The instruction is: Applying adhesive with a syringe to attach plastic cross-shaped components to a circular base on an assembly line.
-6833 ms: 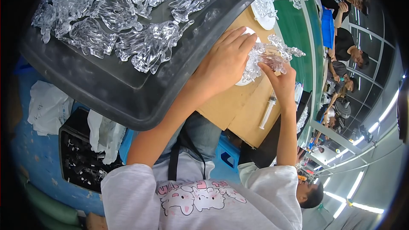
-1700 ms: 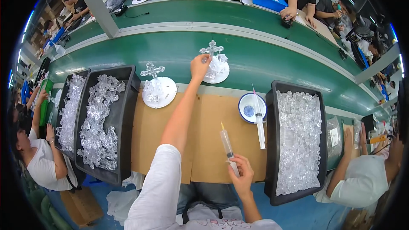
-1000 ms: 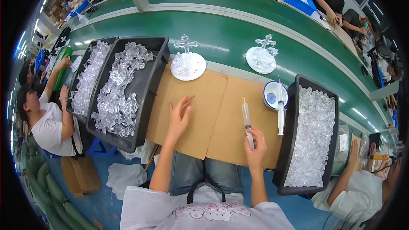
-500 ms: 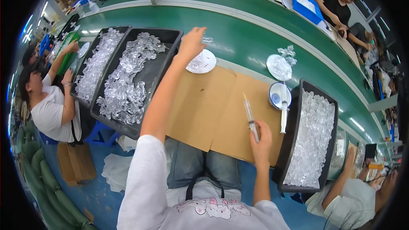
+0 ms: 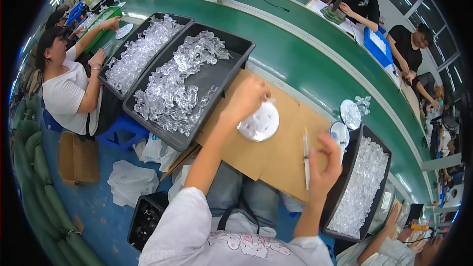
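My left hand (image 5: 248, 99) is closed at the far edge of a white round disc (image 5: 268, 124). Clear plastic pieces lie on the disc, and the fingers partly hide its rim. The disc is over the brown cardboard sheet (image 5: 288, 152) in front of me. On the right, a clear syringe (image 5: 306, 160) with a yellowish tip lies on the cardboard. My right hand (image 5: 325, 165) is just beside it, fingers apart and nothing visible in them. Past that hand sits a blue-and-white bowl (image 5: 338, 130) with another syringe (image 5: 343, 143) resting in it.
Black bins of clear plastic pieces stand at left (image 5: 217, 113) and right (image 5: 329, 219). A second white disc (image 5: 350, 113) with clear pieces lies beyond the bowl on the green table (image 5: 290, 64). A co-worker (image 5: 69, 88) sits at left; others work across the table.
My left hand has drawn the white disc from the green table onto the cardboard. My right hand has let go of the syringe and opened. The view has shifted.
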Available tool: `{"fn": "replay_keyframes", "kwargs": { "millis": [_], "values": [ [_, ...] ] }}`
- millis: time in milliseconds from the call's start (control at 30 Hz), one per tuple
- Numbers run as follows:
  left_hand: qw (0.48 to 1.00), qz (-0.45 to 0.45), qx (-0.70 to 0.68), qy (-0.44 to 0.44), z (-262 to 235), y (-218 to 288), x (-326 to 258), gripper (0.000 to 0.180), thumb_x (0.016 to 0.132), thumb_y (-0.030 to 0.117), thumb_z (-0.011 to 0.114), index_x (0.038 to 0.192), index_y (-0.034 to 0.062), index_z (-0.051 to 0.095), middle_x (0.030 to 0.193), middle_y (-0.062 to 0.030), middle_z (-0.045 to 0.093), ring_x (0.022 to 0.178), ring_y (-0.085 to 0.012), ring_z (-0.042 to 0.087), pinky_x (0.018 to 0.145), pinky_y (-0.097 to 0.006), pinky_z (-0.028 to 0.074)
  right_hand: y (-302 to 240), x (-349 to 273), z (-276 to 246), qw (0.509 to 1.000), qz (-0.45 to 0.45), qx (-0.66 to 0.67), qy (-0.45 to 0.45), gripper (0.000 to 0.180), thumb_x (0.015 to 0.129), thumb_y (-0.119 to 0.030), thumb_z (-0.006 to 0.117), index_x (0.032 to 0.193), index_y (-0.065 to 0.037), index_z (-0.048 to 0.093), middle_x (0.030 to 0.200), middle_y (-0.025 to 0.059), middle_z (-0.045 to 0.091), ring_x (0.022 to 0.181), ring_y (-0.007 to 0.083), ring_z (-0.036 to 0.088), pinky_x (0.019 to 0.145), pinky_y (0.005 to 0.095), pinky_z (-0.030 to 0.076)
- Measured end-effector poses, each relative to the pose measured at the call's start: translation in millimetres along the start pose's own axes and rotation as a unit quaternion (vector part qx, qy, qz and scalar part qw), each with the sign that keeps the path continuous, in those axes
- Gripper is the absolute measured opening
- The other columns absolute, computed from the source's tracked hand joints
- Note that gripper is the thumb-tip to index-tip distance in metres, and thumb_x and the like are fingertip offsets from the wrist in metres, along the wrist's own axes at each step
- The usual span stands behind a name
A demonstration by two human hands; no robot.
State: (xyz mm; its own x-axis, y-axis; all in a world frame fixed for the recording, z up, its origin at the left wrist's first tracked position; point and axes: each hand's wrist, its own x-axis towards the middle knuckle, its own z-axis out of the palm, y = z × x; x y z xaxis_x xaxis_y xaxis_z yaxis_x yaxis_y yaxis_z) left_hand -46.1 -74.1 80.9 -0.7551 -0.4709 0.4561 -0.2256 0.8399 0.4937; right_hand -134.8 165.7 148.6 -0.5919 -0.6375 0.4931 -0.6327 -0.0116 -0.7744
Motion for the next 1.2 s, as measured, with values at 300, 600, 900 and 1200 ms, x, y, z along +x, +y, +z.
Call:
{"fn": "replay_keyframes", "kwargs": {
  "millis": [300,600,900,1200],
  "values": [
    [0.963,-0.049,-0.247,0.097,27,19,-50,0.066,0.070,0.004,0.068,0.131,0.0057,0.042,0.110,-0.0145,0.055,0.103,-0.0305,0.052,0.093,-0.038,0.039,32,201,204,0.888,-0.159,-0.184,-0.390,0.025,0.082,-0.023,0.061,0.101,-0.007,0.066,0.094,0.0093,0.066,0.085,0.0257,0.063,0.072,0.0338,0.049],
    [0.970,-0.109,-0.142,0.167,22,12,-99,0.049,0.077,0.008,0.065,0.123,0.0021,0.050,0.123,-0.0165,0.050,0.114,-0.0368,0.048,0.097,-0.043,0.036,85,217,334,0.711,-0.376,-0.453,-0.384,0.013,0.077,-0.021,0.060,0.080,-0.008,0.062,0.073,0.0146,0.065,0.070,0.0304,0.065,0.058,0.0395,0.051],
    [0.730,-0.228,-0.620,0.178,-15,30,-104,0.034,0.088,0.018,0.056,0.115,-0.0032,0.054,0.103,-0.0136,0.061,0.098,-0.0213,0.059,0.084,-0.033,0.047,2,200,149,0.814,-0.440,-0.235,-0.298,0.039,0.067,-0.002,0.066,0.102,-0.020,0.069,0.085,0.0030,0.064,0.078,0.0197,0.059,0.062,0.0311,0.050],
    [0.591,-0.254,-0.757,0.120,-11,75,-101,0.028,0.087,0.011,0.062,0.110,-0.0038,0.057,0.104,-0.0066,0.062,0.095,-0.0112,0.056,0.086,-0.025,0.043,-27,67,34,0.841,-0.347,-0.191,-0.369,0.045,0.066,0.001,0.067,0.108,-0.014,0.067,0.098,0.0074,0.064,0.082,0.0199,0.060,0.063,0.0276,0.050]
  ]
}}
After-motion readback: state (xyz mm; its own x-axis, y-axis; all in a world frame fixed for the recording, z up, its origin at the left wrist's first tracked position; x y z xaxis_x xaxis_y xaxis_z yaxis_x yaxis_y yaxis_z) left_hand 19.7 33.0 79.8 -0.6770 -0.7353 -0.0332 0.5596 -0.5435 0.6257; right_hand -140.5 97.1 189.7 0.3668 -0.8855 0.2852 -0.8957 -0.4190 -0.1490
